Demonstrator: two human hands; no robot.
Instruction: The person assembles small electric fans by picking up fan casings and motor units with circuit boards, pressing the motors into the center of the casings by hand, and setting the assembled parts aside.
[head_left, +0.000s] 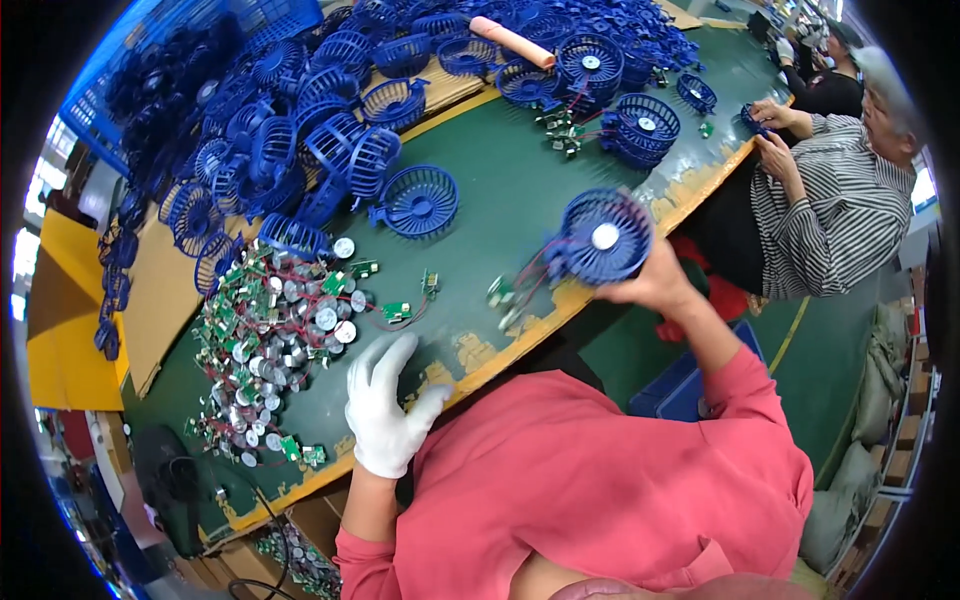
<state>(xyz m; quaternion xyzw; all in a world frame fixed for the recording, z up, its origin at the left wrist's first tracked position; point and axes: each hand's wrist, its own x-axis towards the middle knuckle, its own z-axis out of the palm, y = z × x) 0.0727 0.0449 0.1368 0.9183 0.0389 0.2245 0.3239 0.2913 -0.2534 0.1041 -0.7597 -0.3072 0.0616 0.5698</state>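
My right hand (pixel 648 282), bare, grips the rim of a round blue fan housing (pixel 583 240) above the table's near edge. A silver motor disc (pixel 605 236) sits at the housing's centre. Red wires trail from it to a small green circuit board (pixel 501 291), blurred by motion. My left hand (pixel 385 408) wears a white glove and is open, thumb and fingers apart, holding nothing. Beside it lies a heap of silver motors (pixel 285 335) wired to green boards. A single blue housing (pixel 420 202) rests on the table beyond, apart from both hands.
A large pile of blue housings (pixel 330 120) covers the table's far left. Stacked housings with motors (pixel 643 128) stand at the far right, below an orange-pink roll (pixel 512 42). A co-worker in a striped shirt (pixel 835 225) handles a blue part at the right.
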